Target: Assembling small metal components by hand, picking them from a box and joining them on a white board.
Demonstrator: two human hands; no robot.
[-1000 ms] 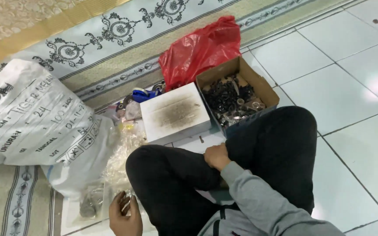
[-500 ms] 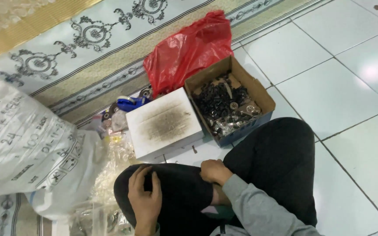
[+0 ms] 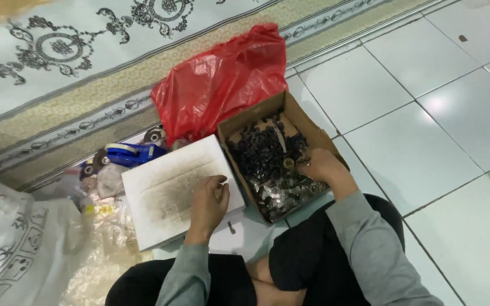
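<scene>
An open brown cardboard box [image 3: 307, 127] sits on the pale tiled floor [image 3: 426, 141], its flaps spread, heaped with small dark plastic pieces at the far end and shiny metal parts at the near end. The right hand [image 3: 320, 165] is inside the box, fingers curled down into the metal parts; whether it grips any cannot be told. Just left of the box lies a flat white rectangular board [image 3: 168, 187], smudged grey across its middle, and the left hand [image 3: 208, 205] rests on its near right corner, fingers loosely bent, holding nothing. Behind the box slumps a crinkled red plastic bag [image 3: 222, 79]
</scene>
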